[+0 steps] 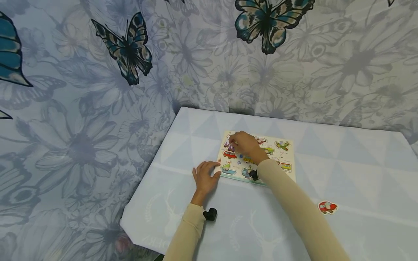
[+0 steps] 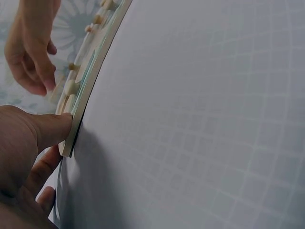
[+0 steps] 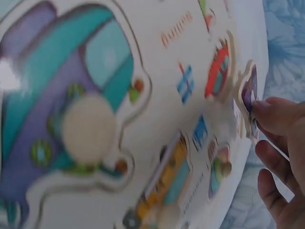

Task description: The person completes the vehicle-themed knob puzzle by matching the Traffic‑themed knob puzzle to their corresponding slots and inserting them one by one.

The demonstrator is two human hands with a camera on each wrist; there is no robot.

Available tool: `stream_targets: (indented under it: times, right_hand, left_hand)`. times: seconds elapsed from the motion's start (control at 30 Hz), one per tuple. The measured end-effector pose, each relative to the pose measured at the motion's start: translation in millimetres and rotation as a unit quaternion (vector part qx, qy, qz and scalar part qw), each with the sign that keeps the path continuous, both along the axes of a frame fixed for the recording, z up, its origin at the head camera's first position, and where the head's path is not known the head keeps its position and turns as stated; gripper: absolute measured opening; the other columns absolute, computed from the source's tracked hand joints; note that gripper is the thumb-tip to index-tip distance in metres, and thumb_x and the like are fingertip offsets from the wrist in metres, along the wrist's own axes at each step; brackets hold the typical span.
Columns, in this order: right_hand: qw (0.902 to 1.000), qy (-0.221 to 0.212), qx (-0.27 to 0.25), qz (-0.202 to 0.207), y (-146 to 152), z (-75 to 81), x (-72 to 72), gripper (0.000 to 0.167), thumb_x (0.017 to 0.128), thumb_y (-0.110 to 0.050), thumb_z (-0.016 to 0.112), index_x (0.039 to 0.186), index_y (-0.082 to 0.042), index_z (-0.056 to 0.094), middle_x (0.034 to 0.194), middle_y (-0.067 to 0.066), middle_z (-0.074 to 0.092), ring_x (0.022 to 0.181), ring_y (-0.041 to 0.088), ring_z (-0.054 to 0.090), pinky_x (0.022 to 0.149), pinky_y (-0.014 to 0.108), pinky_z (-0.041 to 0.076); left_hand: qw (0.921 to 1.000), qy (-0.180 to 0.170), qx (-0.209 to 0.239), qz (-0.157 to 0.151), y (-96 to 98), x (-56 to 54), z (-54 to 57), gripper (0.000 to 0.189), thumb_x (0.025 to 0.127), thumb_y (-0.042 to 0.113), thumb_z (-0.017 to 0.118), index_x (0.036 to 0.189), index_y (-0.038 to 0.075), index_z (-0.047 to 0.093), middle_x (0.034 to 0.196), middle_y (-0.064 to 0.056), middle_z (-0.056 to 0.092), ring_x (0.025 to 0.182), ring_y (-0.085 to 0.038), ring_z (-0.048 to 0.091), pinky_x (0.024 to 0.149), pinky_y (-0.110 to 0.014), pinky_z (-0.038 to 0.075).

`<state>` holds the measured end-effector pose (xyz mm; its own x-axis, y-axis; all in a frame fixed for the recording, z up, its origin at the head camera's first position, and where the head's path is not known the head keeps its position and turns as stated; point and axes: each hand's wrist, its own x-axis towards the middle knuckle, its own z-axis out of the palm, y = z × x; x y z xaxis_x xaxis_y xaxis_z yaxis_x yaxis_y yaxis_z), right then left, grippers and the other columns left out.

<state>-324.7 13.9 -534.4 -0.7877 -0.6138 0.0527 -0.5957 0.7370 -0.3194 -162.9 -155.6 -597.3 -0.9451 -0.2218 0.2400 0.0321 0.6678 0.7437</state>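
Observation:
A wooden knobbed puzzle board point(image 1: 287, 153) with vehicle pictures lies on the table. My left hand point(image 1: 206, 178) steadies its near left corner; in the left wrist view the thumb point(image 2: 55, 130) presses the near edge and the fingers are at the left side. Over the board's far left part, my right hand point(image 1: 246, 145) pinches a purple puzzle piece point(image 3: 248, 93) between thumb and fingers. The piece stands tilted on edge near its far left recess. A red car piece point(image 1: 229, 154) and a sailboat piece point(image 1: 227, 168) sit in the board close by.
A loose red puzzle piece point(image 1: 327, 207) lies on the table to the right, beyond my right forearm. The table point(image 1: 359, 170) has a pale triangle-patterned cover, and a butterfly-print wall covering point(image 1: 202, 65) rises behind its far edge.

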Motion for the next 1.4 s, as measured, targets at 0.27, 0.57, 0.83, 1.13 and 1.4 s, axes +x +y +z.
stream_targets:
  times: [0.27,0.57,0.83,1.13,1.4]
  right_hand:
    - [0.9987,0.045,0.000,-0.021,-17,-11.3,1.7,0.009,0.097,-0.020,0.066,0.105,-0.019,0.069,0.104,-0.001,0.070,0.094,0.021,0.060,0.077,0.038,0.055]
    - [0.9989,0.040,0.020,-0.015,-19,-15.1,0.0,0.009,0.097,-0.019,0.066,0.105,-0.019,0.071,0.104,-0.001,0.069,0.096,0.021,0.061,0.081,0.039,0.055]
    - [0.9994,0.030,0.017,-0.010,-20,-12.6,-1.2,0.018,0.099,-0.015,0.063,0.105,-0.023,0.077,0.118,-0.003,0.068,0.109,0.022,0.060,0.089,0.043,0.056]
    - [0.9983,0.045,0.037,-0.010,-20,-12.2,-2.8,0.027,0.098,-0.010,0.061,0.118,-0.022,0.075,0.134,0.001,0.063,0.119,0.027,0.058,0.093,0.046,0.056]
    - [0.9973,0.046,0.047,-0.032,-21,-14.8,-5.6,0.026,0.099,-0.012,0.060,0.120,-0.021,0.071,0.129,0.004,0.063,0.116,0.028,0.060,0.088,0.044,0.057]
  left_hand:
    - [1.0000,-0.001,0.001,-0.001,1.5,-1.0,0.5,0.027,0.084,0.011,0.077,0.111,0.016,0.073,0.125,-0.006,0.070,0.134,-0.040,0.047,0.111,-0.076,0.010]
    - [1.0000,-0.006,-0.004,-0.002,1.2,-1.3,-1.4,0.027,0.085,0.013,0.076,0.111,0.017,0.073,0.126,-0.005,0.069,0.134,-0.038,0.047,0.111,-0.075,0.010]
    - [1.0000,0.004,-0.001,-0.002,0.1,-1.3,0.7,0.027,0.084,0.011,0.076,0.111,0.016,0.073,0.125,-0.006,0.070,0.133,-0.039,0.047,0.110,-0.077,0.010]
    - [1.0000,0.006,-0.005,-0.001,-2.2,-1.2,0.6,0.027,0.084,0.013,0.076,0.110,0.016,0.073,0.124,-0.006,0.070,0.133,-0.039,0.048,0.110,-0.076,0.011]
    - [1.0000,-0.002,-0.008,-0.003,-1.2,-1.4,-1.0,0.027,0.085,0.014,0.077,0.111,0.016,0.073,0.125,-0.006,0.069,0.133,-0.039,0.047,0.111,-0.076,0.010]
